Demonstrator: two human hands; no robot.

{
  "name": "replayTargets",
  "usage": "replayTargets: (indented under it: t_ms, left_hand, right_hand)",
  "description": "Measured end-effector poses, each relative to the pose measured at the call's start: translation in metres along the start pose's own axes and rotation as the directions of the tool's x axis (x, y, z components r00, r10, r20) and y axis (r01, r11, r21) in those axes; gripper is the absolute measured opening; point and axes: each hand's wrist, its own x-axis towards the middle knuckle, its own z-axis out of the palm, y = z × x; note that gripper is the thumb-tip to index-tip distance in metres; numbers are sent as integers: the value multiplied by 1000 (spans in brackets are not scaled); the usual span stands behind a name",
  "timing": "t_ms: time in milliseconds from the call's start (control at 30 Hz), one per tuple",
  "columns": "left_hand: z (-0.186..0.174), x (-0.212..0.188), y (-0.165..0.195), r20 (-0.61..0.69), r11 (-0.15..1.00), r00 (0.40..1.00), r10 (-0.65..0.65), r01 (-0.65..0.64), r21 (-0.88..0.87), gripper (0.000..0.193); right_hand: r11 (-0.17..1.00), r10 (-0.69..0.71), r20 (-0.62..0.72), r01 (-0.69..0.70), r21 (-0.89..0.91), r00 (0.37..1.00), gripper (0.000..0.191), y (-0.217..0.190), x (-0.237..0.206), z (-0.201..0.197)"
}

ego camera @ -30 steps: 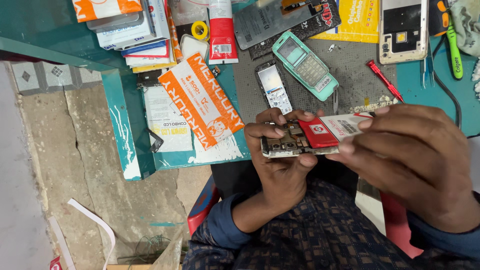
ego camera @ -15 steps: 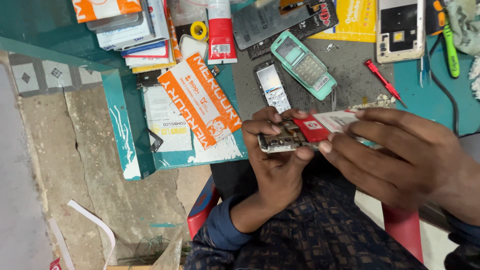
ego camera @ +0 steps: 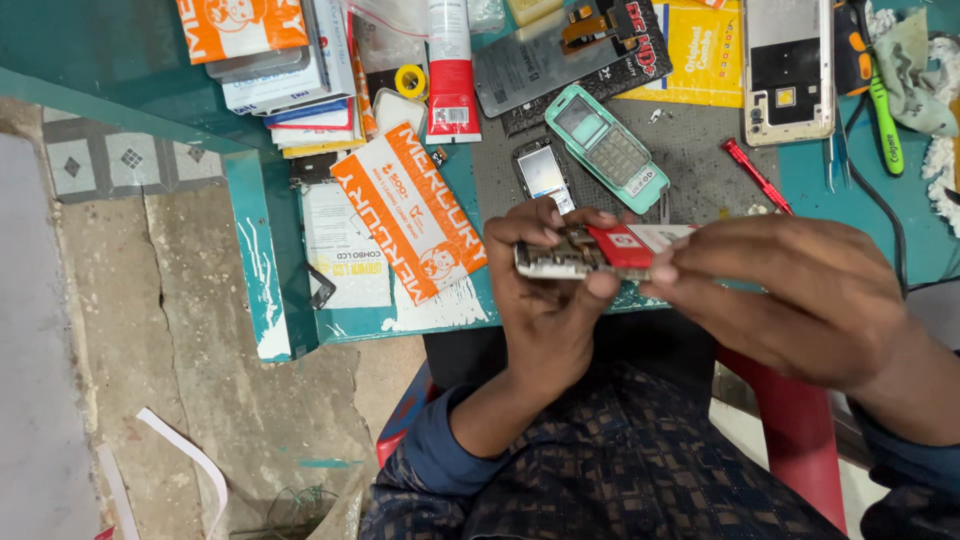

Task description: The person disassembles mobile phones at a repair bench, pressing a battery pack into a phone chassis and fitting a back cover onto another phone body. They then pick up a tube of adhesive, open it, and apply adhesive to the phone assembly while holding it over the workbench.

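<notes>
The left hand [ego camera: 545,300] is closed around an opened phone body [ego camera: 560,258], just below the teal keypad phone [ego camera: 607,145]. The right hand [ego camera: 790,295] has slid in closer, fingertips pinching what looks like a red-and-white card [ego camera: 635,243] against it, apparently mid-fitting.

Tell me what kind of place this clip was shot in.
Most likely a small mobile phone repair bench. The left hand holds an opened phone body, the right hand works at it, and the teal worktop carries a turquoise keypad phone, a bare phone frame and a red screwdriver.
</notes>
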Motion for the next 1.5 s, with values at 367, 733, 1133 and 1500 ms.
replayTargets:
  t_ms: [367,733,1133,1500]
  left_hand:
    - [14,21,5,-196,971,969,-149,181,158,39]
    - [14,55,-3,-167,948,958,-232,261,181,46]
    - [12,64,-9,-215,927,930,-297,335,169,46]
    - [25,87,-3,-191,893,917,-350,388,230,42]
  right_hand:
    - [971,49,152,-11,-239,987,33,5,14,-6]
    - [975,24,-3,-24,-220,1000,25,27,25,3]
    - [968,65,38,-54,-244,997,36,34,18,9]
    - [981,165,3,-164,-104,986,38,54,8,-6]
